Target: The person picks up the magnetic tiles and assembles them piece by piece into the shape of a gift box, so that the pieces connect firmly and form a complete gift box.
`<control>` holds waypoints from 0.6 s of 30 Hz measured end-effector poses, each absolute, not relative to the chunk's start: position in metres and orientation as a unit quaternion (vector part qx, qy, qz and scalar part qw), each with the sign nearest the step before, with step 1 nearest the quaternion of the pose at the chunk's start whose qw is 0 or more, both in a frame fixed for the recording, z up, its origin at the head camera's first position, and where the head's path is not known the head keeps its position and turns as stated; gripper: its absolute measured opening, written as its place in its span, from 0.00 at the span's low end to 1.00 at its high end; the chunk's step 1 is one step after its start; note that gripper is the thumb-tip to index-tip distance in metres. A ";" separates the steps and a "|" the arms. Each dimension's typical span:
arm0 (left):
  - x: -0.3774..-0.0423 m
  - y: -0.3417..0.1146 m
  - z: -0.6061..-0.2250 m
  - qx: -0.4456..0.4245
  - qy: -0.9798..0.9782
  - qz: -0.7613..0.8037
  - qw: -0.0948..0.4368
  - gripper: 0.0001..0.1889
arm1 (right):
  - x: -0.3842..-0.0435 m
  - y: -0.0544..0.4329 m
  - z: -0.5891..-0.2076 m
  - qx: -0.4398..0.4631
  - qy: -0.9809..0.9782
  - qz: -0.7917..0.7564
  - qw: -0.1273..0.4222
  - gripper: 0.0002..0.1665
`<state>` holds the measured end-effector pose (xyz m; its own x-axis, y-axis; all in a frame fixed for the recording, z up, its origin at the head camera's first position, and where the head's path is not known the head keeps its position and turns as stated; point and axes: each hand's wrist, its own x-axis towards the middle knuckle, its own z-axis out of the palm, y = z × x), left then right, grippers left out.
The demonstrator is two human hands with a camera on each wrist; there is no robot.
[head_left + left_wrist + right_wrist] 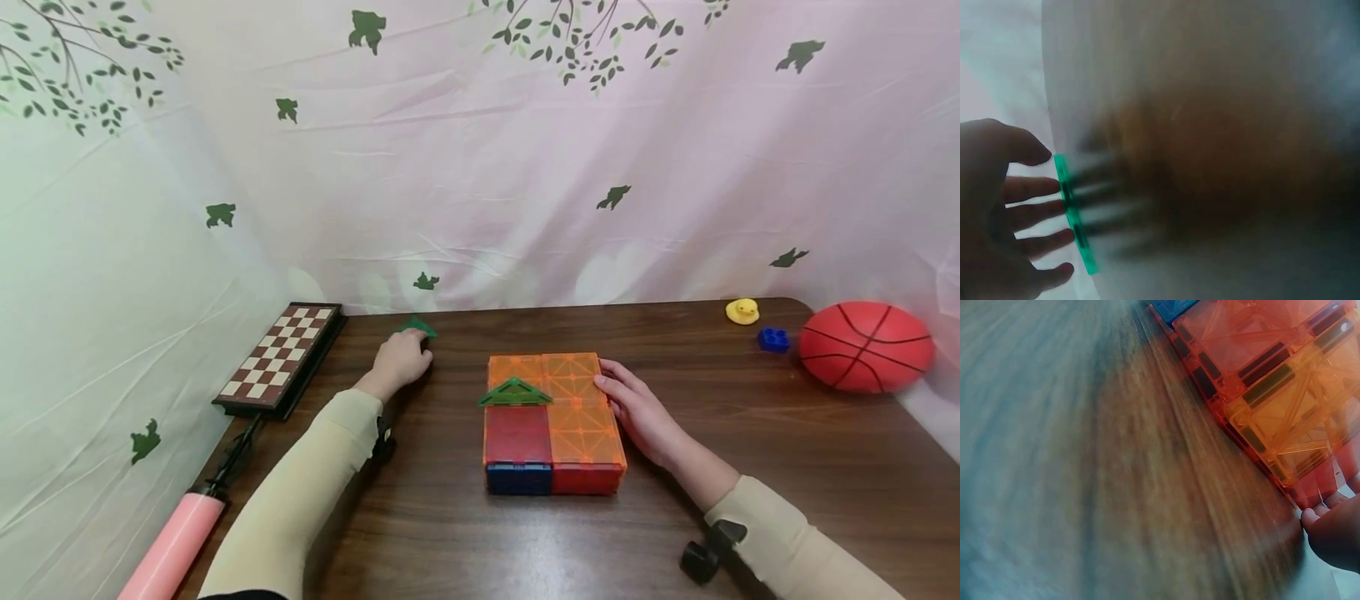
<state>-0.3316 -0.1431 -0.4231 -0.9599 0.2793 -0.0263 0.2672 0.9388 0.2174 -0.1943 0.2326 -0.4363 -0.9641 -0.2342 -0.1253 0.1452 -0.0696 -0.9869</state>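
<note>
A low block built of magnetic tiles stands mid-table, with orange and red tops and blue and red front sides. My right hand holds its far right corner. In the right wrist view the thumb is at the corner, while other fingers show partly through the red tile. A green triangle tile lies over the block's left top. Near the table's back edge, my left hand touches another green triangle tile. The left wrist view shows straight fingertips along that tile, with the thumb by one end.
To the left lie a checkered game board and a pink hand pump. Far right are a red ball with black lines, a blue toy brick and a yellow duck. A printed curtain hangs behind the table.
</note>
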 end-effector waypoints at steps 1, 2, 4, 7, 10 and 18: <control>-0.328 -0.142 -0.423 0.143 0.985 0.097 0.027 0.24 | -0.194 0.232 -0.436 -0.033 0.669 -0.731 0.129 0.40; -0.324 -0.140 -0.422 0.147 0.985 0.088 0.025 0.24 | -0.194 0.232 -0.436 -0.034 0.669 -0.732 0.129 0.40; -0.320 -0.137 -0.421 0.157 0.985 0.072 0.022 0.23 | -0.194 0.232 -0.436 -0.038 0.670 -0.731 0.126 0.40; -0.323 -0.135 -0.420 0.167 0.985 0.049 0.012 0.23 | -0.194 0.233 -0.437 -0.036 0.670 -0.731 0.125 0.40; -0.333 -0.136 -0.423 0.170 0.985 0.028 0.017 0.25 | -0.194 0.234 -0.437 -0.036 0.670 -0.731 0.127 0.40; -0.351 -0.136 -0.426 0.168 0.983 0.018 0.070 0.22 | -0.194 0.233 -0.437 -0.037 0.670 -0.730 0.130 0.41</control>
<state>-0.3512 -0.1357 -0.4256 -0.9339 0.3322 -0.1324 0.3272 0.9431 0.0586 -0.1937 0.2334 -0.4375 -0.9637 -0.2385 -0.1200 0.1401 -0.0688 -0.9878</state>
